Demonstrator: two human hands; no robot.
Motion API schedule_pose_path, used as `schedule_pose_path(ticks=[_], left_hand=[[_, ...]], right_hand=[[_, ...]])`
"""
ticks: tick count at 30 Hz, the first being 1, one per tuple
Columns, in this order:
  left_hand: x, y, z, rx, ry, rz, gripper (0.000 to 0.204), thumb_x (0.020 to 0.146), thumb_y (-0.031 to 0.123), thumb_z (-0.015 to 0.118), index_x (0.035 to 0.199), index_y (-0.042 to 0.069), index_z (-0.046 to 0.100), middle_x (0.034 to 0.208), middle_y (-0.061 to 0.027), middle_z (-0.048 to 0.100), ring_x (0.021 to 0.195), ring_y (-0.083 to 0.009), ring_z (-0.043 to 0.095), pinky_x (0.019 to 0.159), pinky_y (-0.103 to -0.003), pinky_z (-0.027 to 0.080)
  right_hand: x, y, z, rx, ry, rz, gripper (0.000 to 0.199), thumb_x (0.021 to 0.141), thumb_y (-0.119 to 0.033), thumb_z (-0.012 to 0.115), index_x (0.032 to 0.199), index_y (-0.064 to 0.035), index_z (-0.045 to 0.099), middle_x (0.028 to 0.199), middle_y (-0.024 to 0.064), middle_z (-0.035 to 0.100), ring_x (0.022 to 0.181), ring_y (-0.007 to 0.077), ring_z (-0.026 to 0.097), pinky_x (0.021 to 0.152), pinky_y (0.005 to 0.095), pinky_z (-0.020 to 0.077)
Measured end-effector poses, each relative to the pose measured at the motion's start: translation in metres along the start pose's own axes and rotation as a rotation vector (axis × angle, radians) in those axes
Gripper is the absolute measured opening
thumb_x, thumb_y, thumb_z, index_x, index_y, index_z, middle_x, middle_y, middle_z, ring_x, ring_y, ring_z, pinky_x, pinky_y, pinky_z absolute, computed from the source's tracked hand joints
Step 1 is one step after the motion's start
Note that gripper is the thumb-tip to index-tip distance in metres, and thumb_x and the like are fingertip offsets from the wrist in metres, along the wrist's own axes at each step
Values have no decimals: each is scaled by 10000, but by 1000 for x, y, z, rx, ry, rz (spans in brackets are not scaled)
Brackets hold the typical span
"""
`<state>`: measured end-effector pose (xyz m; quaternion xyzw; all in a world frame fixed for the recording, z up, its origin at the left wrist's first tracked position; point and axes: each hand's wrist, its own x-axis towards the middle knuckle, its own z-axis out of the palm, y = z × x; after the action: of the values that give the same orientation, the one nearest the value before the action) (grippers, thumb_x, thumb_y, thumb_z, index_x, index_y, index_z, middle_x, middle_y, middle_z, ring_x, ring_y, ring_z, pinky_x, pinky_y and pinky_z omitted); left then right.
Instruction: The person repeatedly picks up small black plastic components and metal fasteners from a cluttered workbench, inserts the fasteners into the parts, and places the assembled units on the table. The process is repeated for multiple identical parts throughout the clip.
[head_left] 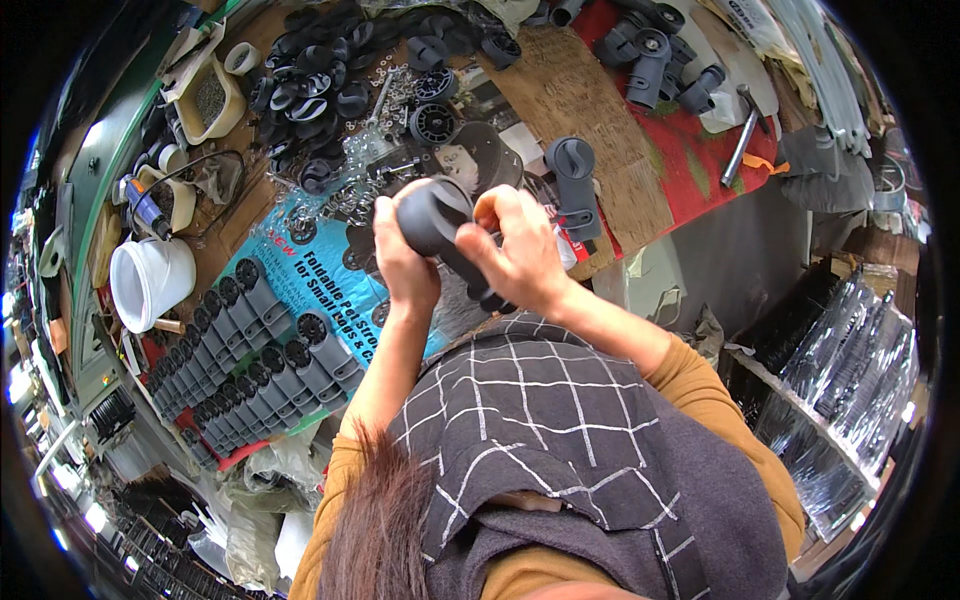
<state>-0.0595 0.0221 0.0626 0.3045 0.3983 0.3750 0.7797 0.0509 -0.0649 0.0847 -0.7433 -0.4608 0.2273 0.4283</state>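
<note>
Between my two hands, above the near part of the bench, is a dark grey plastic wheel bracket (pixel 432 217) with a rounded cap at one end. My left hand (pixel 408 265) is wrapped round its left side, thumb toward the cap. On the other side my right hand (pixel 522 248) grips it with bent fingers near the cap's edge. The bracket's lower part points down and is partly hidden by my right hand. A similar grey bracket (pixel 575 178) lies on the bench just right of my hands.
Rows of grey brackets with wheels (pixel 250 375) lie at the left. Beyond my hands are loose black curved covers (pixel 310 85) and scattered metal fasteners (pixel 390 110). A white bucket (pixel 152 284), power screwdriver (pixel 148 208), tray (pixel 212 100) and hammer (pixel 742 145) sit around the bench.
</note>
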Motion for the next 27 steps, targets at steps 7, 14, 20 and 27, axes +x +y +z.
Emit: schedule_pose_path(ticks=[7,14,20,27], left_hand=[[4,-11,-10,-264,13,-391,505,957,467,348,914,61,646,879,-53,682,830,-182,650,772,-309,504],[-23,-13,-10,170,-257,-149,597,883,490,562,1316,100,430,1165,-64,578,1059,-197,574,871,-361,496],[-28,-27,-3,479,-193,-12,816,743,64,780,1385,138,281,1127,-93,537,1015,-176,551,834,-306,487],[-36,-34,-3,603,-241,-9,828,749,72,780,1393,139,265,1122,-102,531,995,-181,556,815,-314,496]], right_hand=[[-51,-5,10,52,-20,-23,750,698,-155,724,1335,-9,357,1076,244,545,1002,434,547,855,487,452],[-68,5,-6,800,-136,417,527,838,-277,681,1235,38,534,1045,165,656,915,169,622,816,308,485],[-26,101,-14,-419,461,223,487,793,-399,704,1118,-61,572,1019,125,582,1010,306,531,913,427,395],[-30,157,-19,80,534,340,577,694,-116,642,1217,23,441,1078,195,550,1028,312,557,865,427,473]])
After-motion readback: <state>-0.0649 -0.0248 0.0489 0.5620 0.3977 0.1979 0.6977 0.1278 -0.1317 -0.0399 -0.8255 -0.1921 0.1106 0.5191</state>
